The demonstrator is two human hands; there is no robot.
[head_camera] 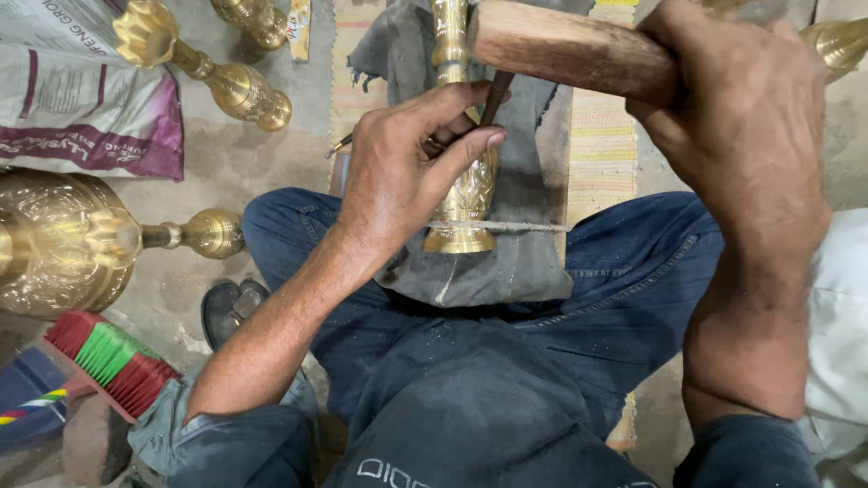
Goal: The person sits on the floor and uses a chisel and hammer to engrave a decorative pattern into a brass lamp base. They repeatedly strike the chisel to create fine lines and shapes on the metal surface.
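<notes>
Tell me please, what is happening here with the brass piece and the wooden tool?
A seated person works on a brass piece that lies on a grey cloth across the lap. The left hand holds a thin dark chisel against the brass. The right hand grips a wooden mallet raised just above the chisel. More brass pieces lie on the floor to the left.

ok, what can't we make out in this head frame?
- Chisel tip: hidden by left hand.
- Mallet handle: wrapped in right hand.
- Brass piece top: cut by upper edge.
- Big brass vessel: cut by left edge.
- Brush handle: out of sight.
</notes>
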